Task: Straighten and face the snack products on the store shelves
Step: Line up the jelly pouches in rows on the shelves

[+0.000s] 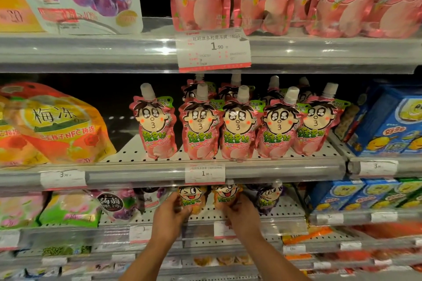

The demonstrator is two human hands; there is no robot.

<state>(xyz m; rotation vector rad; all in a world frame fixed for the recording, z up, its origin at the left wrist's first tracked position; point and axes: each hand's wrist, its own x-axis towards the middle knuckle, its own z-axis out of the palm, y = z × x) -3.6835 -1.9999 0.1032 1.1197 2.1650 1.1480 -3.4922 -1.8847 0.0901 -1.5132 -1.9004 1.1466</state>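
Two orange jelly pouches with cartoon faces stand on the lower shelf (205,218) under a price rail. My left hand (170,214) grips the left orange pouch (191,197) from its left side. My right hand (242,214) holds the right orange pouch (225,194) at its lower part. A purple pouch (268,197) of the same kind stands just right of my right hand. One shelf up, a row of pink peach pouches (237,128) stands upright with faces forward, and one pink pouch (154,125) sits a little apart at the left.
Large orange plum-jelly bags (59,125) fill the middle shelf's left; blue boxes (388,125) stand at the right. Green and purple konjac jelly bags (109,205) lie left of my hands. More blue boxes (342,194) sit right. Clear price rails (205,173) front each shelf.
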